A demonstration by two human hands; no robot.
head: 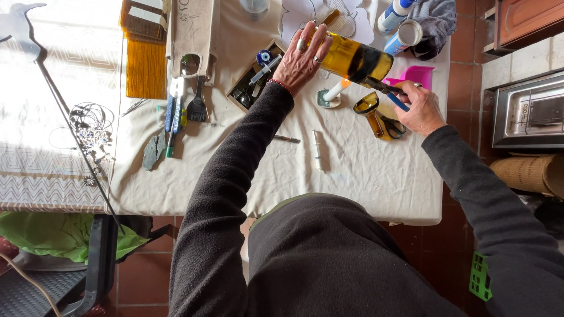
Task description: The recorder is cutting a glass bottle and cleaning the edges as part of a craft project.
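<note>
Head view: looking straight down on a person in dark sleeves at a cloth-covered surface (pixel 364 176).
Left hand: the left hand (pixel 302 58) lies with fingers spread over the upper side of an amber glass bottle (pixel 352 58), pressing and steadying it (rings show on two fingers, a beaded band at the wrist).
Right hand: the right hand (pixel 420 108) is closed around the blue handles of a pair of pliers (pixel 385 89), whose dark tip meets the cut end of the bottle.
Bottle: held tilted above the surface, its dark open end pointing toward the right hand; the far end is hidden under the left palm.
Bottle neck: a separate amber bottle neck (pixel 370 111) lies on the cloth just below the pliers, beside a pair of scissors (pixel 392 126).
Candle: a white candle with an orange tip (pixel 336 91) leans in a small holder, near the bottle and below it in the frame.
Pink scoop: a pink plastic piece (pixel 420 75) lies just behind the right hand.
Syringe: a clear syringe (pixel 317 149) lies on bare cloth, well apart from both hands.
Tool box: a small open box of oddments (pixel 252 82) sits just left of the left hand.
Brushes: brushes and pens (pixel 176 117) are grouped further left.
Surroundings: red tile floor (pixel 458 82); a metal oven (pixel 529 111) stands at the right edge.
</note>
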